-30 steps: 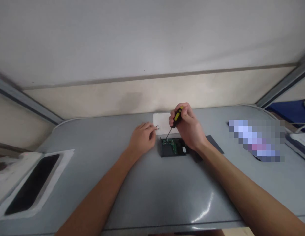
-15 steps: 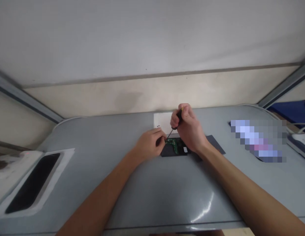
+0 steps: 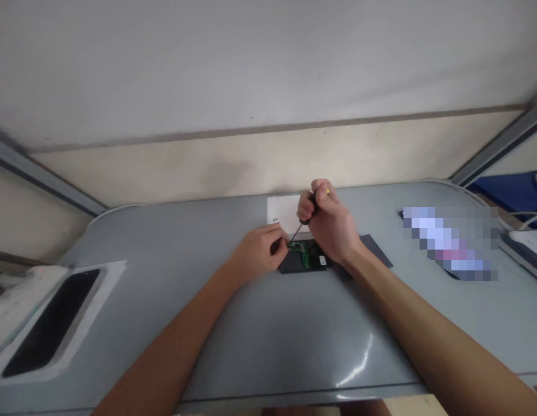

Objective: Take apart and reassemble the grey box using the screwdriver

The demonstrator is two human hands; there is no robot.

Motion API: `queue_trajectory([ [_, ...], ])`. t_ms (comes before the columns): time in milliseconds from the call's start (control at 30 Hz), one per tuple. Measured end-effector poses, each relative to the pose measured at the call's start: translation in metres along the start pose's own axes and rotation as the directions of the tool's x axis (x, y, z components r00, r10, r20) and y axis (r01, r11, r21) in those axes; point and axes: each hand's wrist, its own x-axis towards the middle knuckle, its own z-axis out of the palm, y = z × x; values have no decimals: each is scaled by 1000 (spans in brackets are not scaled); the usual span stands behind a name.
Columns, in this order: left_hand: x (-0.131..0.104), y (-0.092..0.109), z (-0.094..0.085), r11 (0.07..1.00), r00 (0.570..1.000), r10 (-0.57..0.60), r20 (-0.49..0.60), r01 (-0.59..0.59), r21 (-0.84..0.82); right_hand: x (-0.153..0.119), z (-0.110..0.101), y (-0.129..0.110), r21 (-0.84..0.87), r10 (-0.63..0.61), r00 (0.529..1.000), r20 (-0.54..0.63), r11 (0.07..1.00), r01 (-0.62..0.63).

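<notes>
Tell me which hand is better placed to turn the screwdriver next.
Right, I'd judge: the right hand grips the screwdriver, its shaft angled down toward the green circuit board. The left hand is beside the tip, so it seems better placed for steadying.

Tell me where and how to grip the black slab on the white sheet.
I'd take the black slab by its two long edges, near the middle, coming from above with the left hand. It lies flat on the white sheet, long and narrow, with nothing on top. How thick it is can't be made out.
</notes>
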Motion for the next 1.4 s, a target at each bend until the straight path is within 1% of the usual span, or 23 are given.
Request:
queue_trajectory([
  [100,0,-1,0,1000,1000,9,-2,-9,1,2,-4,-2,-76,-35,999,11,996,36],
  [167,0,-1,0,1000,1000,12,-1,-12,4,4,-8,-2,-111,-27,999,45,993,32],
  [267,1,0,-1,1000,1000,3,4,-3,13,4,-9,-2,-55,4,998,63,999,0],
  [367,1,1,-1,1000,1000,-5,10,5,16,2,-5,-1,21,-4,1000,21,1000,3],
  [433,0,0,-1,1000,1000,-1,8,1,18,0,-1,-1,2,2,1000,4,1000,-2],
  [533,0,-1,-1,1000,1000,9,2,-9,30,0,-1,-3,-76,-16,1000,-5,997,16],
  [633,0,-1,-1,999,1000,-19,14,18,34,2,-6,-6,-118,-40,999,33,992,44],
  [733,0,-1,-1,998,999,-49,22,48,34,3,-10,-5,-104,0,997,75,995,8],
  [833,-1,-1,-1,998,998,-50,23,49,26,2,-8,-4,-67,1,1000,28,998,1],
  [933,-1,-1,-2,998,998,-56,27,56,21,0,-4,-4,-74,-8,1000,-16,997,6],
  [1100,-1,-2,-1,999,998,-49,37,48,5,1,-6,-6,-121,-32,999,33,992,36],
  [1200,-1,-3,-1,999,999,-43,33,43,8,4,-10,-6,-99,-10,998,62,995,16],
  [1300,-1,-5,0,999,998,-48,41,48,7,4,-10,-5,-58,1,1000,13,998,-1],
  [1400,-2,-5,0,999,998,-47,45,47,8,2,-7,-5,-65,1,1000,-27,998,-3],
])
